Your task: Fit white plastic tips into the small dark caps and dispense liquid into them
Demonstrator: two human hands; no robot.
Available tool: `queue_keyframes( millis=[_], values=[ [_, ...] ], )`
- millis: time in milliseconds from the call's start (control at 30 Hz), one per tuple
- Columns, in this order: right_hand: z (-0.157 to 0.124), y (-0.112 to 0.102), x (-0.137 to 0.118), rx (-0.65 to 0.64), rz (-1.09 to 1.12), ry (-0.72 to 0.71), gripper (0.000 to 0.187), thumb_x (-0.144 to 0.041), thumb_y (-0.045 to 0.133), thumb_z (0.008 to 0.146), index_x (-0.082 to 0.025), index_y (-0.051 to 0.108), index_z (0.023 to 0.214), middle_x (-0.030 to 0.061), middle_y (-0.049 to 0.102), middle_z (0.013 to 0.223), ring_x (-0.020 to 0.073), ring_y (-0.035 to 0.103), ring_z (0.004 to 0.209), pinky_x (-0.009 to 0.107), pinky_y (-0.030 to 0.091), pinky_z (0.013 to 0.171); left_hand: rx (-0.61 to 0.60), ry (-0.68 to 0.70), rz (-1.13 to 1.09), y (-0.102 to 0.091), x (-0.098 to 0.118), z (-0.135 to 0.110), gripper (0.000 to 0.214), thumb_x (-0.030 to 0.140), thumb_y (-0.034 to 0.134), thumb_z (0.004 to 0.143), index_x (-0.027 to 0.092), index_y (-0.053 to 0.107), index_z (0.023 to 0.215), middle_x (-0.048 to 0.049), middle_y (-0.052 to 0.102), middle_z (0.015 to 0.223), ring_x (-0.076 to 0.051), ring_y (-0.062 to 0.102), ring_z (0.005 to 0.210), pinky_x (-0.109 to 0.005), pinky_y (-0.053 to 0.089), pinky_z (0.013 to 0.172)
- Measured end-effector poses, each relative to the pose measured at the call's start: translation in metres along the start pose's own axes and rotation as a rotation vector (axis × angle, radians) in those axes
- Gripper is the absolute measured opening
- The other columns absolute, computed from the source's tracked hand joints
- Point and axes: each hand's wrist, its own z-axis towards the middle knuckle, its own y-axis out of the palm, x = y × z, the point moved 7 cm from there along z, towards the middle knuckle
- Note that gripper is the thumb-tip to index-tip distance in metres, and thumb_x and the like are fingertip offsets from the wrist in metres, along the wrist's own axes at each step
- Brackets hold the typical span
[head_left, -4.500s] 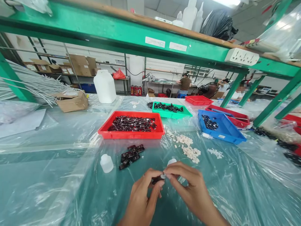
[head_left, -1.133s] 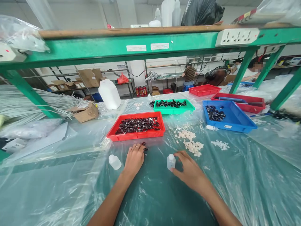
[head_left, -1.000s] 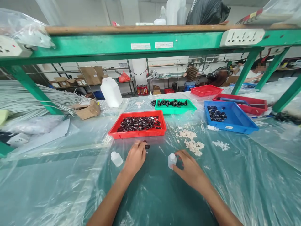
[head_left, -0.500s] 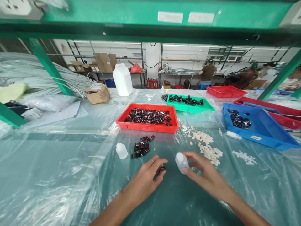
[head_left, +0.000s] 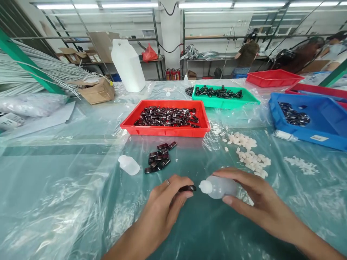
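Observation:
My left hand point(head_left: 165, 206) pinches a small dark plastic part point(head_left: 187, 188) between thumb and fingers; its far end points right. In my right hand point(head_left: 252, 195) is a translucent squeeze bottle point(head_left: 221, 187), tipped on its side with the white nozzle toward the dark part. A small gap separates nozzle and part. Just beyond my left hand lies a loose pile of glossy dark parts point(head_left: 158, 159). A second translucent bottle point(head_left: 129, 165) lies to the left of that pile. Small cream-coloured pieces point(head_left: 253, 161) are scattered beyond my right hand.
A red tray point(head_left: 165, 133) of dark parts stands ahead, with a green tray point(head_left: 226, 103) behind it. At the right are a blue tray point(head_left: 311, 131) and white bits point(head_left: 301, 165). A white jug point(head_left: 127, 66) and cardboard box point(head_left: 97, 92) stand back left. One person point(head_left: 248, 52) is farther off.
My right hand has tilted the bottle from near upright to lying sideways, nozzle left. My left hand has turned so the dark part points at it. The head view has tipped downward relative to the shelf.

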Motion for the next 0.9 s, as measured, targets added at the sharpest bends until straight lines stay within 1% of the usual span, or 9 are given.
queue_keyframes(
  millis=[100, 200, 333, 433, 500, 633, 733, 833, 900],
  values=[
    [-0.001, -0.001, -0.01, 0.028, -0.096, -0.105, 0.037, -0.035, 0.071, 0.099, -0.043, 0.065, 0.135, 0.0037, 0.074, 0.119, 0.0241, 0.073, 0.108, 0.03, 0.066, 0.075, 0.017, -0.022, -0.023, 0.0, 0.0, -0.004, 0.016, 0.021, 0.049, 0.109, 0.031, 0.054, 0.12, 0.0023, 0.061, 0.094, -0.011, 0.054, 0.067, -0.023, 0.045, 0.061],
    [-0.002, -0.001, -0.013, 0.034, -0.126, -0.122, 0.036, -0.034, 0.07, 0.099, -0.04, 0.066, 0.134, 0.0049, 0.073, 0.118, 0.0243, 0.073, 0.109, 0.029, 0.065, 0.075, 0.024, -0.02, -0.031, 0.002, 0.002, -0.006, 0.018, 0.02, 0.049, 0.108, 0.03, 0.051, 0.123, -0.0018, 0.064, 0.108, -0.011, 0.058, 0.069, -0.024, 0.05, 0.063],
    [-0.004, -0.002, -0.016, 0.004, -0.211, -0.109, 0.042, -0.025, 0.067, 0.099, -0.039, 0.061, 0.137, 0.0036, 0.065, 0.128, 0.0193, 0.07, 0.111, 0.025, 0.063, 0.08, 0.052, 0.03, -0.027, 0.0, 0.007, -0.006, 0.021, 0.016, 0.046, 0.108, 0.031, 0.049, 0.122, -0.0033, 0.064, 0.114, -0.013, 0.063, 0.08, -0.024, 0.054, 0.067],
    [-0.008, -0.004, -0.026, 0.029, -0.329, -0.187, 0.04, -0.023, 0.064, 0.1, -0.033, 0.059, 0.139, 0.0044, 0.059, 0.131, 0.0157, 0.066, 0.114, 0.02, 0.061, 0.084, 0.086, 0.074, 0.024, -0.003, 0.012, -0.007, 0.023, 0.013, 0.05, 0.106, 0.029, 0.051, 0.122, -0.0038, 0.065, 0.114, -0.014, 0.068, 0.088, -0.024, 0.055, 0.07],
    [-0.011, -0.006, -0.031, 0.054, -0.374, -0.224, 0.039, -0.022, 0.064, 0.101, -0.028, 0.058, 0.139, 0.005, 0.061, 0.128, 0.0153, 0.063, 0.116, 0.019, 0.059, 0.088, 0.109, 0.102, 0.07, -0.006, 0.015, -0.006, 0.025, 0.01, 0.051, 0.104, 0.027, 0.051, 0.123, -0.0042, 0.066, 0.114, -0.014, 0.071, 0.093, -0.023, 0.056, 0.072],
    [-0.016, -0.009, -0.038, 0.106, -0.407, -0.269, 0.032, -0.018, 0.065, 0.1, -0.023, 0.06, 0.131, 0.0042, 0.062, 0.126, 0.0153, 0.06, 0.12, 0.021, 0.054, 0.1, 0.136, 0.129, 0.13, -0.008, 0.018, -0.005, 0.026, 0.006, 0.051, 0.103, 0.025, 0.052, 0.121, -0.0034, 0.069, 0.112, -0.014, 0.074, 0.094, -0.022, 0.056, 0.073],
    [-0.019, -0.008, -0.042, 0.113, -0.469, -0.299, 0.033, -0.017, 0.066, 0.099, -0.022, 0.063, 0.131, 0.0046, 0.061, 0.13, 0.0166, 0.061, 0.121, 0.025, 0.051, 0.108, 0.129, 0.137, 0.181, -0.006, 0.019, -0.006, 0.025, 0.008, 0.053, 0.103, 0.025, 0.053, 0.121, -0.0019, 0.071, 0.111, -0.013, 0.075, 0.093, -0.023, 0.056, 0.074],
    [-0.024, -0.008, -0.043, 0.146, -0.501, -0.286, 0.035, -0.017, 0.067, 0.099, -0.024, 0.065, 0.133, 0.0034, 0.065, 0.13, 0.0196, 0.062, 0.123, 0.029, 0.055, 0.105, 0.115, 0.129, 0.219, -0.004, 0.018, -0.007, 0.024, 0.01, 0.055, 0.103, 0.025, 0.054, 0.121, -0.0004, 0.072, 0.113, -0.013, 0.076, 0.095, -0.023, 0.056, 0.077],
    [-0.028, -0.007, -0.043, 0.166, -0.519, -0.272, 0.034, -0.022, 0.065, 0.101, -0.027, 0.067, 0.134, 0.0011, 0.067, 0.131, 0.0199, 0.063, 0.124, 0.028, 0.058, 0.101, 0.111, 0.123, 0.223, -0.003, 0.018, -0.008, 0.023, 0.011, 0.055, 0.104, 0.025, 0.054, 0.122, 0.0002, 0.072, 0.113, -0.012, 0.076, 0.095, -0.023, 0.056, 0.079]
  ],
)
